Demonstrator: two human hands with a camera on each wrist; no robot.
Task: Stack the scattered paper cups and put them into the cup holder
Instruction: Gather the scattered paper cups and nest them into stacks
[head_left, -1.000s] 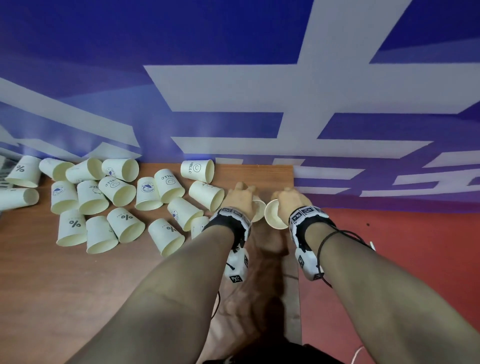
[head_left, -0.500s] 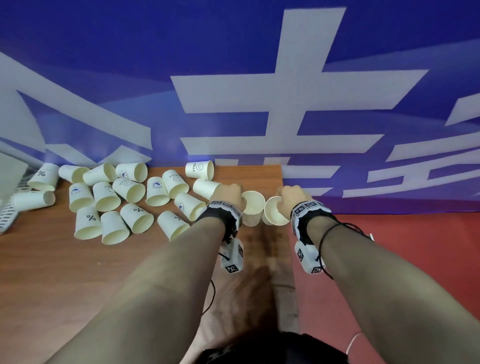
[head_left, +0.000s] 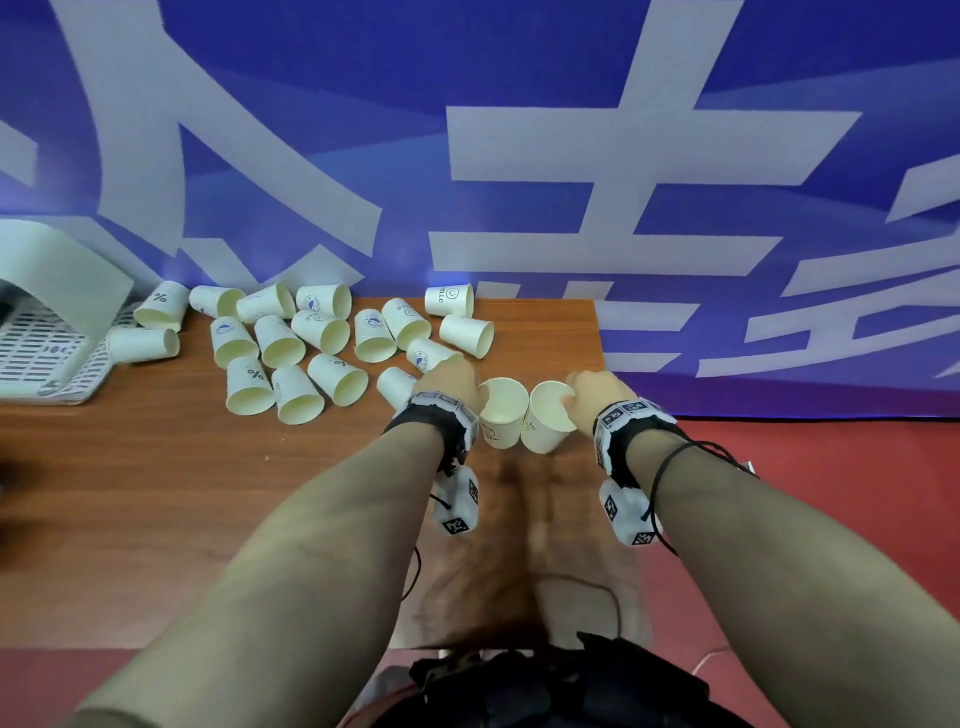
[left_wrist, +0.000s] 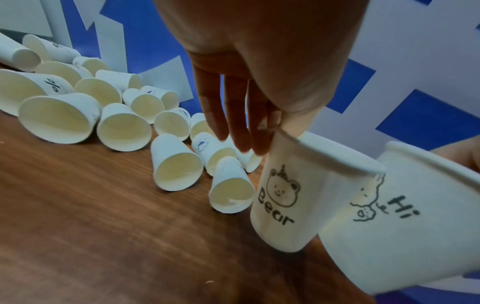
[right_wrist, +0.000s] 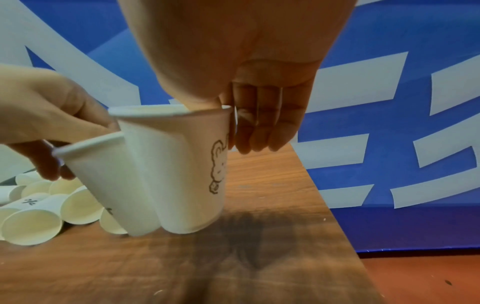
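Two white paper cups hang upright and side by side above the right end of the wooden table (head_left: 156, 493). My left hand (head_left: 449, 382) pinches the rim of the "Bear" cup (head_left: 501, 415) (left_wrist: 283, 205), thumb inside and fingers outside. In the same way my right hand (head_left: 592, 395) (right_wrist: 223, 115) pinches the rim of the "Hi" cup (head_left: 548, 423) (right_wrist: 187, 164) (left_wrist: 405, 226). The two cups touch at their sides. Several scattered cups (head_left: 291, 353) (left_wrist: 116, 131) lie on their sides to the left.
A white curved object (head_left: 62, 280) stands over a perforated white tray (head_left: 41, 358) at the table's far left. A blue and white banner (head_left: 571, 156) closes the back. The table ends just right of my hands, with red floor (head_left: 831, 493) beyond.
Both hands have lifted their cups off the table and turned them upright. The cups have come closer to me, and the view has swung to show the tray on the left.
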